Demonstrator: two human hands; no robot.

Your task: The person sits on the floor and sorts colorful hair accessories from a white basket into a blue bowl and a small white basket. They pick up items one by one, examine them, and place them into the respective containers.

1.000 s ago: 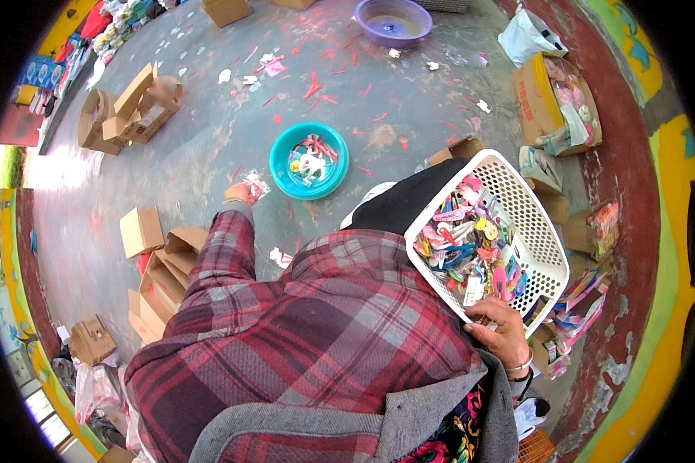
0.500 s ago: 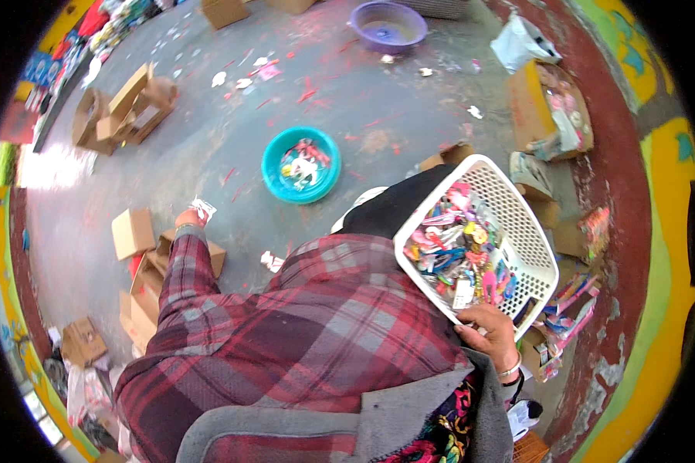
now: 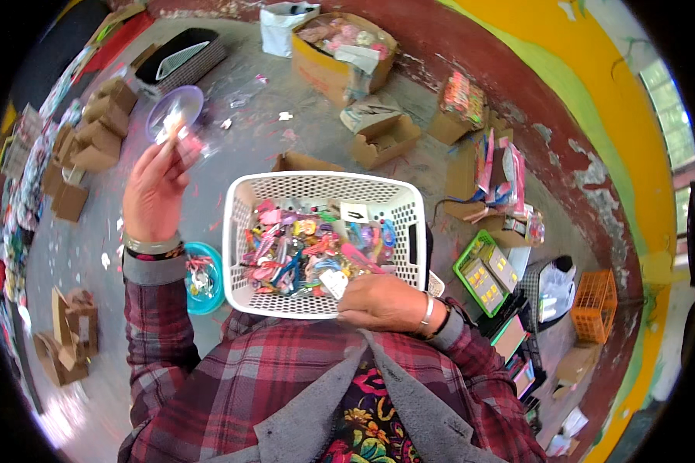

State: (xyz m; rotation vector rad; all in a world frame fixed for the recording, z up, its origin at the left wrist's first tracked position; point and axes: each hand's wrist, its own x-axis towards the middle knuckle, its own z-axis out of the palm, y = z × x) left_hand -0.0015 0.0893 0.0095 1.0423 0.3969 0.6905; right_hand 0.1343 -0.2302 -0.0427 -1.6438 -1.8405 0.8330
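My left hand [image 3: 156, 189] is raised to the left of the basket, fingertips pinched on a small white-and-pink packet [image 3: 188, 148] that is blurred. With my right hand [image 3: 384, 302] I grip the near rim of a white plastic basket [image 3: 324, 179] in front of my body. Inside it lies a jumble of colourful small items [image 3: 301, 251], many in clear wrapping, with a white tag [image 3: 333, 282] beside my right fingers. A teal basin [image 3: 215, 289] holding more small items sits on the floor beyond my left forearm, partly hidden by it.
A purple basin [image 3: 196, 100] and a dark woven basket [image 3: 181, 62] stand far left. Cardboard boxes [image 3: 386, 141] line the wall at the far right, one large box [image 3: 316, 68] full of pink things. A green tray [image 3: 471, 287] and an orange crate [image 3: 593, 305] are to the right.
My view and body have turned right, bringing the basket to the middle. My left hand has risen from low over the floor with the packet. The right hand stays on the basket rim.
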